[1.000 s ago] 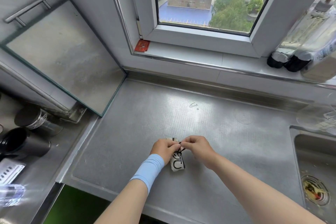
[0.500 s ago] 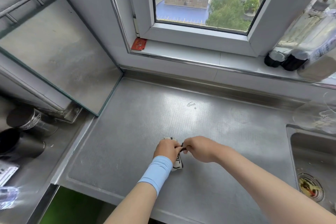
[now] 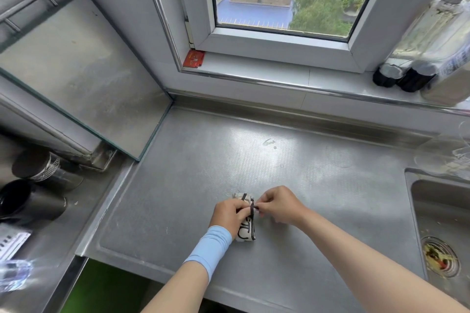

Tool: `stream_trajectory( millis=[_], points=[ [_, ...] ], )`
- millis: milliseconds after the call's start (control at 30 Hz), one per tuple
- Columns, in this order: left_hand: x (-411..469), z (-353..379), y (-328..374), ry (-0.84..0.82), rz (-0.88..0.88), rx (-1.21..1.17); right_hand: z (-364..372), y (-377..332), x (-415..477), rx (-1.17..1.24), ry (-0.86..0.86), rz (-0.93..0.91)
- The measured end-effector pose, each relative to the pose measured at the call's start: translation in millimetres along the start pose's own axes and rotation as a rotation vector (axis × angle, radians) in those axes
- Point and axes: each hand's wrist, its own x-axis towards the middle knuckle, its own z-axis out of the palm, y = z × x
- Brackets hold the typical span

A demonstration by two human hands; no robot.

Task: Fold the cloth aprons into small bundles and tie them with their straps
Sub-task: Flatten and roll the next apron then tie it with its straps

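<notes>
A small folded apron bundle [image 3: 245, 232], cream cloth with black lettering, lies on the steel counter [image 3: 318, 185] near its front edge. A thin black strap [image 3: 251, 208] runs around and over the bundle. My left hand [image 3: 230, 215], with a light blue wristband, rests on the bundle's left side and pinches the strap. My right hand [image 3: 278, 204] pinches the strap's other end just right of the bundle. Both hands meet above the bundle and hide its middle.
A sink [image 3: 442, 223] with a food-filled drain lies at the right. Dark cups [image 3: 33, 198] stand on the lower surface at left, beside a glass panel [image 3: 84, 79]. Bottles [image 3: 407, 76] sit on the window sill. Clear glassware [image 3: 442, 157] stands by the sink.
The hands stay together at the bundle, their fingers shifting along the strap. More of the bundle now shows below my left hand than half a second ago.
</notes>
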Motion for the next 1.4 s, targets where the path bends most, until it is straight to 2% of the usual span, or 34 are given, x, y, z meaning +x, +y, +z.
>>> stream_trajectory(
  millis=[133, 233, 367, 467, 600, 700, 800, 933, 1100, 1200, 1300, 1400],
  points=[
    [-2.7, 3.6, 4.7, 0.022, -0.053, -0.088, -2.6, 0.9, -10.7, 0.084, -0.118, 0.004],
    [-4.2, 3.8, 8.0, -0.003, -0.066, -0.099, 0.1, 1.6, -12.4, 0.096, -0.091, 0.006],
    [-5.5, -1.3, 10.1, -0.029, -0.063, 0.033, 16.4, 6.0, -12.2, 0.077, 0.095, -0.046],
    [-4.7, -1.1, 11.6, -0.084, -0.043, 0.133, 36.4, 10.9, -22.6, -0.014, 0.242, -0.193],
    [-5.8, -0.1, 17.7, -0.094, -0.058, 0.124, 52.9, 12.9, -32.7, -0.141, 0.361, -0.374],
    [-7.3, -2.4, 18.9, -0.071, -0.111, 0.040, 53.9, 14.1, -32.7, -0.108, 0.444, -0.400],
    [-7.4, -3.4, 20.4, -0.072, -0.169, -0.042, 51.0, 12.8, -32.6, -0.015, 0.476, -0.307],
    [-4.5, -5.6, 29.6, -0.011, -0.384, -0.254, 48.3, 15.8, -26.4, -0.044, 0.473, -0.274],
    [1.8, -4.8, 24.4, 0.008, -0.449, -0.312, 40.7, 16.3, -25.7, -0.296, 0.456, -0.376],
    [1.8, -5.1, 24.7, 0.032, -0.523, -0.445, 33.6, 15.1, -24.2, -0.356, 0.361, -0.434],
    [0.9, -3.2, 20.5, 0.075, -0.596, -0.610, 27.7, 12.3, -21.5, -0.410, 0.260, -0.377],
    [-0.8, -3.7, 17.6, 0.048, -0.651, -0.728, 25.1, 3.9, -19.6, -0.460, 0.196, -0.363]
  ],
)
